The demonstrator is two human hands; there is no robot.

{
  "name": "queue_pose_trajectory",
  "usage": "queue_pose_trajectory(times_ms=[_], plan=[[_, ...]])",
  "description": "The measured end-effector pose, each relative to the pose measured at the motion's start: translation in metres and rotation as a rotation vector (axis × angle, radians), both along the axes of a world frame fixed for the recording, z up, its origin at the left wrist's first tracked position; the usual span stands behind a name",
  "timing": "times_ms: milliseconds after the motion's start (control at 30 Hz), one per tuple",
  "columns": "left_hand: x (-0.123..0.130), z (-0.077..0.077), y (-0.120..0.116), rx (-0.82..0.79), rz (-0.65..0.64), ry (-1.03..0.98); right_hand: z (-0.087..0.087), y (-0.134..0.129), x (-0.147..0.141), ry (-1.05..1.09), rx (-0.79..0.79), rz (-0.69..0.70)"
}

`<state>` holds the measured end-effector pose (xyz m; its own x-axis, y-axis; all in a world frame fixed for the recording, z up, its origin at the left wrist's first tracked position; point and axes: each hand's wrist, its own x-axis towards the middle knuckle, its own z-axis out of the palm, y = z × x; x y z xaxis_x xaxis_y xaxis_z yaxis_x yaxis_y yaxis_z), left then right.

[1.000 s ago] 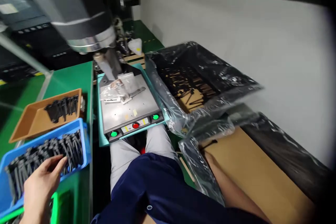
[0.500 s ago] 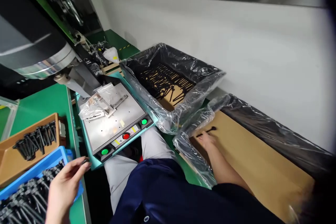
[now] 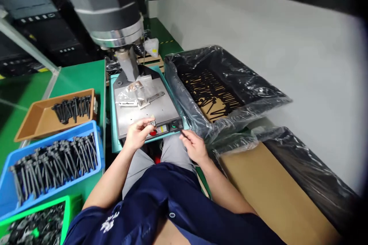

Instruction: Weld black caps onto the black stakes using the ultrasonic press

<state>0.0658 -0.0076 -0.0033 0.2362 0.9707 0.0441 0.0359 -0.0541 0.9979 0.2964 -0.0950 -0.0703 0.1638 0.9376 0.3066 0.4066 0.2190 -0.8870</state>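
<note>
In the centre of the frame, a small part (image 3: pixel 153 123) was pinched between the fingertips of the left hand (image 3: pixel 138 134). Slightly to the right, a thin dark piece (image 3: pixel 179 130) was held by the right hand (image 3: pixel 195 147). A metal plate (image 3: pixel 165 108), partly covered by clear plastic (image 3: pixel 126 93), was seen above the hands. At the left, black rods (image 3: pixel 54 160) were contained in a blue bin (image 3: pixel 100 149), below a brown tray (image 3: pixel 40 120). At right of centre, dark slender pieces (image 3: pixel 212 88) were laid inside a plastic-lined box (image 3: pixel 247 74).
</note>
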Motion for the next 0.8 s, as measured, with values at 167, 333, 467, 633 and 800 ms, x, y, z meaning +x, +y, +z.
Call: queue_pose_trajectory(times_ms=[167,333,467,633,800], plan=[[-0.009,-0.009,-0.002,0.137,0.102,-0.155,0.010,0.027,-0.054,-0.013,-0.001,0.285],[-0.023,-0.023,-0.005,0.025,0.098,-0.273,0.017,0.037,-0.073,0.062,-0.040,0.327],[-0.034,-0.027,-0.004,-0.018,0.104,-0.266,0.014,0.038,-0.078,0.249,-0.216,0.403],[-0.039,-0.024,0.002,-0.065,0.094,-0.284,0.020,0.041,-0.080,0.117,-0.155,0.370],[-0.036,-0.022,0.005,-0.092,0.113,-0.285,0.032,0.043,-0.086,-0.102,0.008,0.270]])
